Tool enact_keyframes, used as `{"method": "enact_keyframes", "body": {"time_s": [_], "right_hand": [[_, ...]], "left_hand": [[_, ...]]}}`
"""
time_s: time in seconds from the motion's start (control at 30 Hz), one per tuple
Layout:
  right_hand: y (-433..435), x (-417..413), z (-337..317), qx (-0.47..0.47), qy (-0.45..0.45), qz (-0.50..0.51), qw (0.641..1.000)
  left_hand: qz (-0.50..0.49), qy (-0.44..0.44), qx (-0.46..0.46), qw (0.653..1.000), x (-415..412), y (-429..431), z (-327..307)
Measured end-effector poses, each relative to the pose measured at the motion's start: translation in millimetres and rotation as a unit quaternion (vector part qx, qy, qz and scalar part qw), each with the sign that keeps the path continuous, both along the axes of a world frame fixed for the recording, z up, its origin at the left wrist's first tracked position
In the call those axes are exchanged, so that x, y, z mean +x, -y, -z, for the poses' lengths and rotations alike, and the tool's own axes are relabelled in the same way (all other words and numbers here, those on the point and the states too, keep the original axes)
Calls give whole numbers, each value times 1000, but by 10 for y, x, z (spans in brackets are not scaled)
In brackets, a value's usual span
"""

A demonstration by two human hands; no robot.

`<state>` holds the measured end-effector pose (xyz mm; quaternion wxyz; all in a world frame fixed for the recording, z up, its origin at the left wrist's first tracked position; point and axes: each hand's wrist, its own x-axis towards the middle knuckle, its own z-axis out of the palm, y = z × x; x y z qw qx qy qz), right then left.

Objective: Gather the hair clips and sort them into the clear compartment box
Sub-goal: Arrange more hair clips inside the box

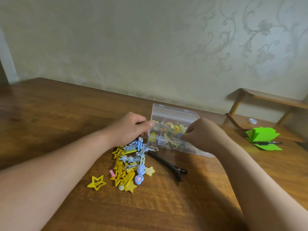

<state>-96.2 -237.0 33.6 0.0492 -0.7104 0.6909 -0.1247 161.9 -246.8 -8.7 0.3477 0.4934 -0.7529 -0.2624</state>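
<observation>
A clear compartment box [168,114] stands tilted on the wooden table [50,114], lid raised, with several colourful hair clips inside. My left hand [128,129] grips the box's left edge, thumb on its front wall. My right hand [203,132] is at the box's right side, fingers curled and pinching a blue clip [180,135] over a compartment. In front of the box lies a pile of hair clips [130,164], yellow stars and blue pieces. A yellow star clip [97,182] lies apart at the left. A long black clip [168,165] lies to the pile's right.
A green notepad [261,137] with a black pen [266,143] across it lies at the right. A small white cap [252,121] sits beside a low wooden stand [266,100] at the back right. A patterned wall runs behind the table.
</observation>
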Motion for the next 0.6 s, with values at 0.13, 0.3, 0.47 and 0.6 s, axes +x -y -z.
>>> {"method": "enact_keyframes", "body": {"time_s": [0.13,0.3,0.47,0.6], "right_hand": [[45,2,33,7,-1,10,1000],[-59,-2,-10,-19,-32,11,999],[-243,152,-216,-123,-7,-55,991],[-523,439,-341,-55,57,-223,971]], "left_hand": [[1,2,-3,1000,18,-2,13],[0,8,-6,1000,23,-25,-6],[-2,4,4,1000,-16,-44,-42],[-4,-2,16,1000,-3,-31,-67]]}}
